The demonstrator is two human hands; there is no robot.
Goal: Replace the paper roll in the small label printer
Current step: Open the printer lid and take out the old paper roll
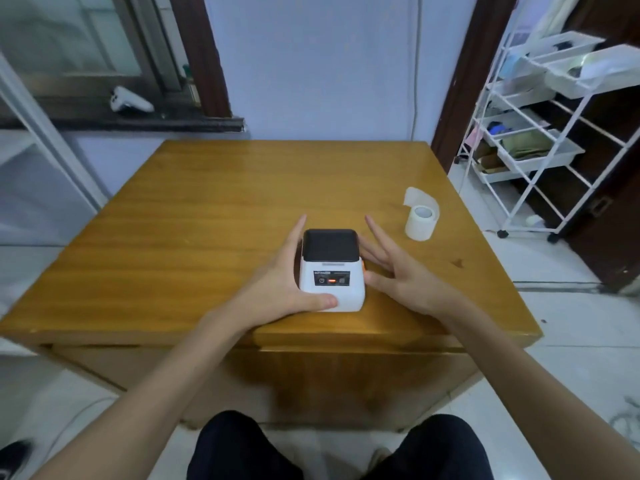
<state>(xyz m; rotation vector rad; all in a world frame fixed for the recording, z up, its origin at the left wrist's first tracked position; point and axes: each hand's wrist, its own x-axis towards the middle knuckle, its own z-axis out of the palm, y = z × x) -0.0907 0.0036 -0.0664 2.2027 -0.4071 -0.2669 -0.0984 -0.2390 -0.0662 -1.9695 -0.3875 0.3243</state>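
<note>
Two hands flank the label printer [331, 270]: left hand [282, 284] clasps its side, thumb curled on the front; right hand [405, 277], fingers spread, is just beside it. White body, black lid down. Paper roll [419, 221] stands right, amid bare tabletop [207, 216].

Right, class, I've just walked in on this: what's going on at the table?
A person sits at a wooden table with a small white label printer in front of them. The left hand holds its left side, thumb on the front; the right hand is spread open by its right side. The black lid is closed. A paper roll stands apart, untouched.
</note>
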